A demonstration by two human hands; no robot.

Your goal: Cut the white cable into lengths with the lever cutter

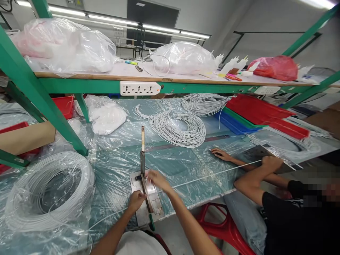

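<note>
My left hand [137, 201] is closed on a thin white cable [113, 213] at the left side of a small lever cutter [156, 205]. The cutter's metal base lies near the table's front edge, with its lever [142, 152] standing upright. My right hand [158, 181] hovers over the cutter by the foot of the lever, its fingers smeared by motion. To the right, the white cable stretches taut past the cutter to a co-worker's fist [271, 163]. That person's other hand [221, 154] rests flat on the table.
A big cable coil [50, 191] wrapped in plastic lies on the left. Behind the cutter are bundles of cut cable [177, 129] and red, green and blue trays [233, 122]. A green shelf frame [101, 85] with a power strip [140, 88] spans the table. A red stool [220, 221] stands below.
</note>
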